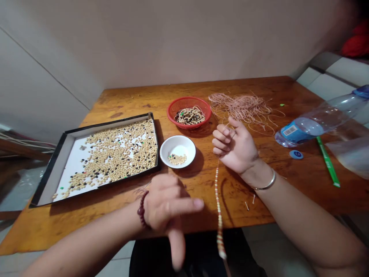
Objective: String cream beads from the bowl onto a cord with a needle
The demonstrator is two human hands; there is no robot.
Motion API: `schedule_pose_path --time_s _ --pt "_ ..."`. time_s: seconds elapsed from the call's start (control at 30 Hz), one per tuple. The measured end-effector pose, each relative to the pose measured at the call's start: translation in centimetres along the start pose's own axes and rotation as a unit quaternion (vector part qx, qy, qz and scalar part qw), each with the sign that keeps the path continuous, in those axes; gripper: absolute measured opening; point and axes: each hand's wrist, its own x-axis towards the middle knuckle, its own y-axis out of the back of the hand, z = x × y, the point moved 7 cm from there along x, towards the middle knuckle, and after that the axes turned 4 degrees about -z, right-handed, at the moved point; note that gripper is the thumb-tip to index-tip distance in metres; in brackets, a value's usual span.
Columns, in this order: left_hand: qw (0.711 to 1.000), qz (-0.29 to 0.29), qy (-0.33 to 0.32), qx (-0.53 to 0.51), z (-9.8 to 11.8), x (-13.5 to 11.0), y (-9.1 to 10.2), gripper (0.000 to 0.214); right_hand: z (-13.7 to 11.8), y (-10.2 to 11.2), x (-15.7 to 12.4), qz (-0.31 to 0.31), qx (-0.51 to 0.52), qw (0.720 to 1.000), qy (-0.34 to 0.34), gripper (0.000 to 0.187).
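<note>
My right hand (pixel 235 148) is raised over the table, its fingers curled around a thin cord. From it hangs a beaded string (pixel 218 200) of pale and reddish-brown beads, dangling past the table's front edge, its lower end blurred. My left hand (pixel 170 204), wearing a dark red bead bracelet (pixel 142 209), hovers left of the string with thumb and index finger spread. Its other fingers are mostly hidden, and nothing shows between thumb and index. Beyond it, a white bowl (pixel 184 145) holds a small heap of cream beads (pixel 177 159). A tangle of pink cord (pixel 242 107) lies behind my right hand.
On the left, a black-edged tray (pixel 67 154) contains many cream and dark beads. A red basket (pixel 188 125) with strung beads stands behind the bowl. To the right are a clear plastic bottle (pixel 325 115), a blue cap (pixel 296 154) and a green packet (pixel 328 163).
</note>
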Motion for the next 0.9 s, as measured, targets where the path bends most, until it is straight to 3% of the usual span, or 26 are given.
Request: schedule_pose_path --time_s 0.03,0.1,0.23,0.33,0.4,0.5,0.57,0.63,0.8,0.9 --pt "0.995 -0.018 -0.079 -0.049 1.9 0.0 -0.2 0.041 0.0 0.0 0.1 -0.004 0.013 1.0 0.003 0.046" --pt "0.989 -0.015 -0.109 -0.099 3.9 0.4 -0.1 0.034 -0.1 0.0 0.2 -0.01 0.034 0.999 0.01 0.049" --pt "0.981 -0.127 -0.088 -0.114 5.5 1.3 -1.4 0.016 0.0 0.5 0.4 -0.001 0.038 0.999 0.02 0.047" --pt "0.981 -0.141 -0.08 -0.104 5.3 1.4 -1.3 0.015 0.1 1.0 0.7 0.016 0.034 0.999 0.024 0.039" --pt "0.988 -0.11 -0.04 -0.097 4.3 1.4 -0.9 0.013 0.0 1.3 0.8 0.03 0.023 0.999 0.038 0.031" --pt "0.99 -0.038 0.111 -0.074 0.9 1.4 -0.2 0.014 -0.6 1.6 0.7 0.051 -0.005 0.996 0.071 0.022" --pt "0.972 0.028 0.23 -0.038 -1.6 1.3 1.0 0.015 -1.0 1.8 0.5 0.07 -0.022 0.993 0.091 0.018" --pt "0.952 0.079 0.295 0.002 -3.1 1.6 2.5 0.014 -1.2 2.1 0.4 0.091 -0.047 0.989 0.103 0.018" --pt "0.964 0.101 0.241 0.05 -2.7 4.6 5.5 0.014 -0.5 2.6 0.3 0.14 -0.091 0.981 0.103 0.02" --pt "0.959 0.156 0.231 0.06 -2.1 6.0 7.3 0.013 0.4 3.3 0.5 0.176 -0.078 0.978 0.084 0.016"
